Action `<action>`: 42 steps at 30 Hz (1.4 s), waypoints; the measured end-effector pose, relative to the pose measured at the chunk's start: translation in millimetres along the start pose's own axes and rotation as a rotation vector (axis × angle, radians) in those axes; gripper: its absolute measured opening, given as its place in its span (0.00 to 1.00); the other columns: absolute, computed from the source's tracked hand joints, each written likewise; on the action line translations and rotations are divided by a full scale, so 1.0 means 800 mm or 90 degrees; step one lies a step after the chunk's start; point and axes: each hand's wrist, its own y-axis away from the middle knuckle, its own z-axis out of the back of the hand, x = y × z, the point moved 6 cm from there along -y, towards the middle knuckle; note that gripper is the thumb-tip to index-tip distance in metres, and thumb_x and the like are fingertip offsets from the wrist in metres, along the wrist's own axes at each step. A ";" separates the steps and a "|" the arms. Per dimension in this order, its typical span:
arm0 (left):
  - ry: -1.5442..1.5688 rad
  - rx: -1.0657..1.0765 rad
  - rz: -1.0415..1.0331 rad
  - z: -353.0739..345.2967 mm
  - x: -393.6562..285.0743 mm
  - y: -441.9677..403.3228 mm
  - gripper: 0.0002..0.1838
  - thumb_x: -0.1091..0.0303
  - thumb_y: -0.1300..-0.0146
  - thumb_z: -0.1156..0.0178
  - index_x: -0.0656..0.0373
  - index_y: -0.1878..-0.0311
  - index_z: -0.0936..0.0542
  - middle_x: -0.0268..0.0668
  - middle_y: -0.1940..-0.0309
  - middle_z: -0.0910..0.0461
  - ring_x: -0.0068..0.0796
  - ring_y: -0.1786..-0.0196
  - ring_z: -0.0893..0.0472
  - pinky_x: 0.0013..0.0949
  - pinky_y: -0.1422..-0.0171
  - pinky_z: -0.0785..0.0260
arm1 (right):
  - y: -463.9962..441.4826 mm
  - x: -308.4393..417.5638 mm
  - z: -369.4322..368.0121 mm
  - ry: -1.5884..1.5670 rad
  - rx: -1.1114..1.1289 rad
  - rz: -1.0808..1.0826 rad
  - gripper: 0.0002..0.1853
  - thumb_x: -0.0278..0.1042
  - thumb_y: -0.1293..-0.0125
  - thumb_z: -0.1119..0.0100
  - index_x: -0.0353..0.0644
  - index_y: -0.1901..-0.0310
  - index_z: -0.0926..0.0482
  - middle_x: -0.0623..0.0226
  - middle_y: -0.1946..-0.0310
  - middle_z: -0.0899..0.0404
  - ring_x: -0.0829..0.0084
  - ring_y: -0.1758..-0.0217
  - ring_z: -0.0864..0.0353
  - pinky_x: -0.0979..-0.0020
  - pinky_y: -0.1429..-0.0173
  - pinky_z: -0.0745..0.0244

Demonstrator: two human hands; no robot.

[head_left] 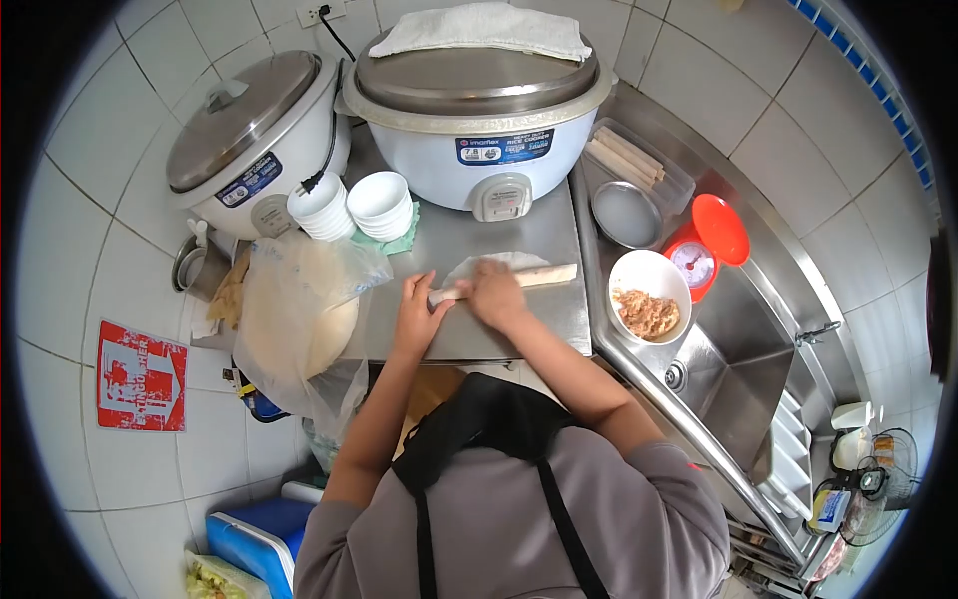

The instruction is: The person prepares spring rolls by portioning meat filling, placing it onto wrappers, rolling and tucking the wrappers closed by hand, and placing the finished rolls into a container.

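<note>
A long, pale spring roll (551, 275) lies crosswise on the steel table, with a thin white wrapper sheet (517, 261) spread along its far side. My left hand (419, 309) is at the roll's left end, thumb and fingers closed about it. Over the roll's middle, my right hand (493, 296) is bent down and touching it. Motion blurs the right fingers, and they hide part of the roll and wrapper. To the right, a white bowl (619, 275) holds a brownish minced filling (647, 314).
A large rice cooker (419, 165) stands behind, a second one (215, 215) at left. Stacked white bowls (379, 195) and a plastic bag of round wrappers (299, 324) sit left. Rightward are a tray of rolls (629, 155), metal bowl (627, 215), red scale (694, 262) and sink (743, 344).
</note>
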 end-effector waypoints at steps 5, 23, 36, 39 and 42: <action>-0.044 -0.019 -0.024 0.001 -0.001 -0.002 0.32 0.67 0.51 0.31 0.63 0.42 0.30 0.45 0.50 0.32 0.40 0.56 0.26 0.36 0.51 0.31 | 0.005 -0.049 0.022 0.117 0.051 -0.171 0.36 0.58 0.31 0.65 0.25 0.45 0.30 0.47 0.40 0.34 0.53 0.34 0.37 0.58 0.31 0.45; -0.129 -0.011 -0.075 -0.028 -0.025 -0.010 0.29 0.65 0.47 0.34 0.61 0.42 0.30 0.38 0.57 0.24 0.34 0.54 0.26 0.39 0.41 0.45 | 0.024 0.017 0.036 -0.116 -0.163 0.234 0.12 0.38 0.42 0.44 0.36 0.69 0.20 0.56 0.67 0.22 0.55 0.56 0.24 0.58 0.42 0.34; -0.096 0.150 -0.265 -0.049 -0.077 -0.004 0.14 0.72 0.43 0.42 0.61 0.52 0.22 0.40 0.56 0.23 0.39 0.52 0.25 0.40 0.45 0.35 | 0.070 -0.082 0.086 -0.184 -0.338 0.302 0.06 0.25 0.48 0.41 0.38 0.67 0.20 0.63 0.67 0.22 0.59 0.60 0.25 0.61 0.53 0.28; -0.140 0.127 -0.263 -0.066 -0.083 -0.007 0.13 0.72 0.43 0.41 0.60 0.54 0.21 0.40 0.55 0.23 0.40 0.50 0.25 0.38 0.46 0.32 | 0.047 -0.091 0.056 -0.201 -0.295 0.213 0.04 0.25 0.48 0.41 0.39 0.69 0.19 0.64 0.69 0.23 0.59 0.63 0.25 0.61 0.53 0.29; -0.166 0.100 -0.224 -0.075 -0.071 -0.023 0.13 0.70 0.43 0.40 0.60 0.54 0.20 0.39 0.56 0.22 0.39 0.52 0.24 0.36 0.48 0.31 | 0.020 -0.108 0.049 -0.234 -0.255 0.150 0.05 0.27 0.48 0.40 0.40 0.69 0.18 0.64 0.71 0.23 0.60 0.63 0.26 0.62 0.54 0.29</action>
